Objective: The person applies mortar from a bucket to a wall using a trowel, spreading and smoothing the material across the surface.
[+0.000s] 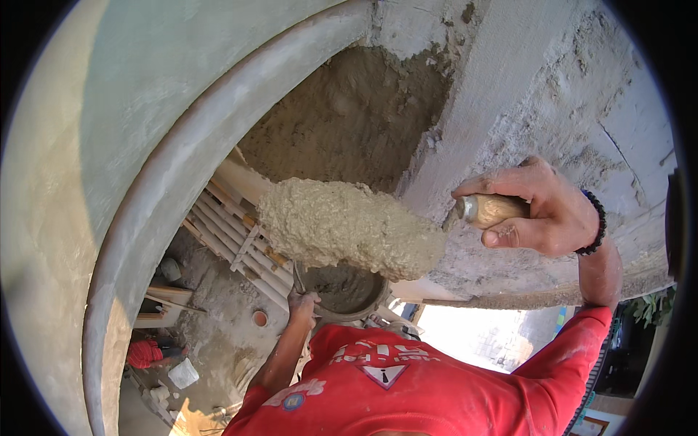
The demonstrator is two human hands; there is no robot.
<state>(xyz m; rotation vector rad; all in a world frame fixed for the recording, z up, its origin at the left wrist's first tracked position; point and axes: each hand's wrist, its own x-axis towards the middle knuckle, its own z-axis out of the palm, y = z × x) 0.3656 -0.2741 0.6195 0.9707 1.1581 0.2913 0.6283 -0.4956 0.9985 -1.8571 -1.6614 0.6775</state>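
Observation:
My right hand (549,211), with a black bead bracelet at its wrist, is closed around the wooden handle of a trowel (502,211). A thick heap of wet grey mortar (349,227) covers the trowel's blade and hides nearly all of it. The load is held in front of a dark, recessed patch (356,109) of rough, damp plaster on the wall. Lower down, my left hand (304,307) is closed on the handle at the left side of a round bucket (358,315). More wet mortar lies inside the bucket, partly hidden behind the trowel's load.
A smooth curved moulding (189,138) sweeps down the left. Rough-plastered wall (574,109) fills the upper right. Below are a rack of pale poles (236,243), a small orange pot (259,317), and another person in red (145,354) near a white container (183,373).

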